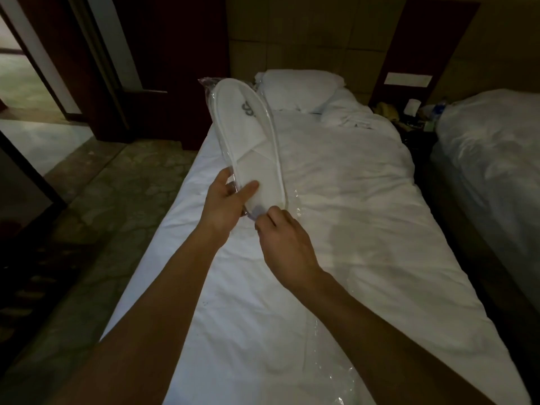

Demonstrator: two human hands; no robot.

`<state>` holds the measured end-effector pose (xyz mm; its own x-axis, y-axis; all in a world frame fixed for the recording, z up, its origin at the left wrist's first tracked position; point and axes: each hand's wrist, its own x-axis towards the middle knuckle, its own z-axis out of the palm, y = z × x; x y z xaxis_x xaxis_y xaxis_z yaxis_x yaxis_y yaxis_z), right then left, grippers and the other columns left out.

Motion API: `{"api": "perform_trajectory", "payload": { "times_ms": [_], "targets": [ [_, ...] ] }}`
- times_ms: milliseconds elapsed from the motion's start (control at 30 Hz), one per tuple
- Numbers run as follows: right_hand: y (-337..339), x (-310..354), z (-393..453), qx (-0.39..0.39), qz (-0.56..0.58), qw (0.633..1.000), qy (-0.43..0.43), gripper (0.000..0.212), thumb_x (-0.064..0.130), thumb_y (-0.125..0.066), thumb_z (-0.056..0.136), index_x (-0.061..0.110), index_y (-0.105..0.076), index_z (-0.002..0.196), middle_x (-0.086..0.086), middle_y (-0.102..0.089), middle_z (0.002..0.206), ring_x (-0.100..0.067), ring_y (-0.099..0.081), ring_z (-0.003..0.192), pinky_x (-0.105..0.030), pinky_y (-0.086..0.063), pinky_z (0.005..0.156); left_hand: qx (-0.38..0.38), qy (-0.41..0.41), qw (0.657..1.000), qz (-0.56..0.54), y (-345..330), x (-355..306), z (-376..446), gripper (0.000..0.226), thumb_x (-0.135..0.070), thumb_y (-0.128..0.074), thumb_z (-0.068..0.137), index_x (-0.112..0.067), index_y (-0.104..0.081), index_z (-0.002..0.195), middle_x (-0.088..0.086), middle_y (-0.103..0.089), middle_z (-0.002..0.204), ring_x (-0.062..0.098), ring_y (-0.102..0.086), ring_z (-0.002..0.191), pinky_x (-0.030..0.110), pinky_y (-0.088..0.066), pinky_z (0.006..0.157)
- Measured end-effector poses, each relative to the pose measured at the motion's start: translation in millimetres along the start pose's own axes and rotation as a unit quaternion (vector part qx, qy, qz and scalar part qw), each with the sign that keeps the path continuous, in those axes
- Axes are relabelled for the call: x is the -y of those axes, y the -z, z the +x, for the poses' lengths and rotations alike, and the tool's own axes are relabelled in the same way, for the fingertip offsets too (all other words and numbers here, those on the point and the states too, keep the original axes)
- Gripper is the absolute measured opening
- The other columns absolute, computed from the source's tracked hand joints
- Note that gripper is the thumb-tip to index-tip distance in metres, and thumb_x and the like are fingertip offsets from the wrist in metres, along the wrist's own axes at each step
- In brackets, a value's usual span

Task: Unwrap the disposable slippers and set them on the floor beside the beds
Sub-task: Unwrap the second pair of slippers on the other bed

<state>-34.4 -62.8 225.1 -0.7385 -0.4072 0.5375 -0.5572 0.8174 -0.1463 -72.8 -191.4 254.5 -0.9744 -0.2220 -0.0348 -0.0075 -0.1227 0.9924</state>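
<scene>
Our left hand (226, 197) has its grip closed around the heel end of the slippers (251, 141), thumb laid flat on top and the other fingers hidden beneath; our right hand (285, 238) pinches its fingertips together on the clear wrapper (295, 200) at that same end, just beside the left thumb; the slippers are held up tilted over the bed (336, 185), toe end pointing away toward the pillow (298, 89), and the wrapper is on them from heel to toe, so we judge the unwrapping barely begun; another strip of clear plastic (327, 346) lies on the sheet near our right forearm; the carpeted floor (102, 214) runs along the left of the bed, and a second bed (491, 147) stands to the right; the risks, as we see them: the thin film may stretch or slip from so small a pinch instead of tearing; a hard tug could jerk the slippers out of the left hand and onto the bedding; the dim light makes the seam hard to find.
</scene>
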Motion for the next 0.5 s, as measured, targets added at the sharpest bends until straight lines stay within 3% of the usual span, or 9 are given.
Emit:
{"api": "perform_trajectory", "payload": {
  "times_ms": [133,233,333,433,500],
  "targets": [
    [-0.4,-1.4,-6.8,0.018,-0.017,0.999,0.029,0.026,-0.006,-0.072,0.063,0.008,-0.064,0.084,-0.008,-0.062,0.081,-0.025,-0.060,0.071,-0.033,-0.053,0.058,-0.013,0.001,1.000,-0.008,2.5,-6.8,4.9,0.052,-0.020,-0.068,0.088,-0.019,-0.049,0.136,0.006,-0.064,0.125,0.022,-0.063,0.111,0.036,-0.058,0.083],
    [-0.6,0.2,-14.9,0.043,-0.047,0.998,0.013,0.032,-0.007,-0.071,0.051,0.011,-0.061,0.076,-0.005,-0.059,0.071,-0.023,-0.057,0.061,-0.031,-0.046,0.055,-0.017,0.009,1.000,-0.022,4.7,-10.7,7.1,0.050,-0.021,-0.068,0.088,-0.021,-0.051,0.135,0.006,-0.063,0.126,0.023,-0.062,0.112,0.041,-0.057,0.089],
    [2.7,2.0,-16.7,0.058,-0.067,0.996,-0.017,0.030,-0.003,-0.073,0.048,0.013,-0.060,0.070,-0.002,-0.058,0.064,-0.022,-0.056,0.057,-0.029,-0.044,0.056,-0.012,0.017,0.999,-0.036,5.7,-10.1,7.3,0.048,-0.021,-0.067,0.089,-0.022,-0.052,0.135,0.006,-0.064,0.125,0.023,-0.062,0.111,0.036,-0.058,0.082],
    [2.2,1.1,-16.9,0.050,-0.018,0.999,-0.012,0.005,0.019,-0.064,0.077,0.014,-0.065,0.078,-0.002,-0.063,0.076,-0.020,-0.058,0.069,-0.033,-0.048,0.063,-0.002,0.020,0.998,-0.052,6.5,-10.2,5.4,0.046,-0.019,-0.066,0.089,-0.021,-0.054,0.133,0.003,-0.067,0.120,0.020,-0.064,0.109,0.036,-0.058,0.084],
    [4.3,2.8,-16.0,0.040,0.098,0.992,-0.068,0.023,0.023,-0.047,0.091,0.012,-0.067,0.087,-0.003,-0.064,0.083,-0.018,-0.059,0.074,-0.032,-0.050,0.068,0.002,0.024,0.997,-0.067,7.9,-11.7,5.9,0.044,-0.019,-0.066,0.089,-0.021,-0.056,0.132,0.002,-0.069,0.118,0.020,-0.066,0.108,0.033,-0.059,0.079]
  ]
}}
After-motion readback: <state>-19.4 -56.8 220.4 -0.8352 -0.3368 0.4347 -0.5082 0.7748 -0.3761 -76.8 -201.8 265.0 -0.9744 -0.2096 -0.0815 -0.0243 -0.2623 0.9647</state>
